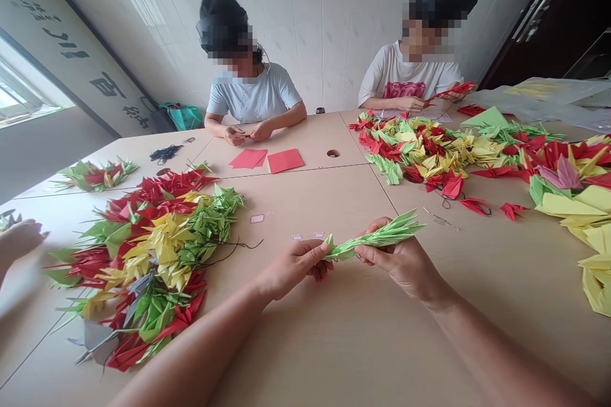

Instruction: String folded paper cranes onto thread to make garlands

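Both hands, left (298,267) and right (401,264) — closed around green folded paper (367,238)

Toward four o'clock, the green bundle (375,238) hides some fingers of your right hand (398,261). Your left hand's (298,264) lower fingers are partly hidden too. The bottom edge cuts off both your forearms (210,337). At nine, the left edge crops another person's hand (19,243), blurred. At eleven and two, pixelation covers two faces. The label's (256,219) print, at eight, is too small to read. The right edge crops the yellow paper (596,276) between three and four.
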`<state>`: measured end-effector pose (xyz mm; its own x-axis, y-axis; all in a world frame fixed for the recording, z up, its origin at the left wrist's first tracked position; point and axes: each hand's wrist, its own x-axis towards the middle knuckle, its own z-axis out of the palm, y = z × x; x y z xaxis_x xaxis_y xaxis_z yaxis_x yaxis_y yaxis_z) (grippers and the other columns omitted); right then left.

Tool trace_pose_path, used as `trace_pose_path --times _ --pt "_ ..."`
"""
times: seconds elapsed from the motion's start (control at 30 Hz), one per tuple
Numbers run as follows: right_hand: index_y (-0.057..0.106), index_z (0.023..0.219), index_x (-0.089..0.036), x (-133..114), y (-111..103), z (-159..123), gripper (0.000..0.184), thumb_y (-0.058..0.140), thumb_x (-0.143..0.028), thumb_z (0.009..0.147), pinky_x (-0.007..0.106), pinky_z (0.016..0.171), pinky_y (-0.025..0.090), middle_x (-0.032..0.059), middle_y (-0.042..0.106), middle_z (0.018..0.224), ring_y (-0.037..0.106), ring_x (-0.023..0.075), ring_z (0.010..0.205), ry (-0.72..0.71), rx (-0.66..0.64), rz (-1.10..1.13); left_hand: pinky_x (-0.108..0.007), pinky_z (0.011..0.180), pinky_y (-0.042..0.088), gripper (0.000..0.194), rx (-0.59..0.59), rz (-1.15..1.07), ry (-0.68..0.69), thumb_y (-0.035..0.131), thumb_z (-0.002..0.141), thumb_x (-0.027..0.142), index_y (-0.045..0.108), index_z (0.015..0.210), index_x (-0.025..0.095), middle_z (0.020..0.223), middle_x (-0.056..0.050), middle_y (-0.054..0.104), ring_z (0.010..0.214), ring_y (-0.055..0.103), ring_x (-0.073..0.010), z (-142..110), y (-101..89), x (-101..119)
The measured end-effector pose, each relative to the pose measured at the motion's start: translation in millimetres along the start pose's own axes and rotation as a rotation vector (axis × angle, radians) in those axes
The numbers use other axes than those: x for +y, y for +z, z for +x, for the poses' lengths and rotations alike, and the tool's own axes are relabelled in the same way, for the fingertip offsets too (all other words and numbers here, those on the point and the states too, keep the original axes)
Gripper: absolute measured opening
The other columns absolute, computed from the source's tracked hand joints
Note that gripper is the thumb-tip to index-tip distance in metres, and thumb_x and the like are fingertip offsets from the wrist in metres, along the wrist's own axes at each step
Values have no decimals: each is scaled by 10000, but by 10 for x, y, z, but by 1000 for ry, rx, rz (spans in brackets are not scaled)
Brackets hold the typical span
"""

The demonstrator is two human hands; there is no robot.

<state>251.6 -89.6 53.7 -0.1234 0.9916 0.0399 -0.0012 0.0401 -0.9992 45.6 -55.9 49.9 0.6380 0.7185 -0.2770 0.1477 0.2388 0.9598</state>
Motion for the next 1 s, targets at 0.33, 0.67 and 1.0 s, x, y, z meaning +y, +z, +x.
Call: trace_pose_path --times 0.33,0.67,1.0 --pt "476 788 -217 -8 4 7 210 671 -280 745 262 598 417 -36 558 661 514 123 615 -30 73 98 -257 639 373 389 6 158 0 389 865 479 546 761 139 673 -3 518 644 478 -114 0 -12 -30" --pt "454 789 -209 40 53 -6 223 653 -302 754 266 580 390 -43 521 615 475 121 596 27 -21 57 -265 647 382 434 7 164 -13 342 869 505 539 749 137 693 -11 520 630 470 -116 -34 23 19" --pt "461 768 -208 29 49 14 194 628 -308 777 270 583 372 -46 511 584 455 124 585 45 -45 39 -218 498 247 404 -57 338 70 435 823 541 507 767 147 614 42 382 551 324 -77 -41 41 29"
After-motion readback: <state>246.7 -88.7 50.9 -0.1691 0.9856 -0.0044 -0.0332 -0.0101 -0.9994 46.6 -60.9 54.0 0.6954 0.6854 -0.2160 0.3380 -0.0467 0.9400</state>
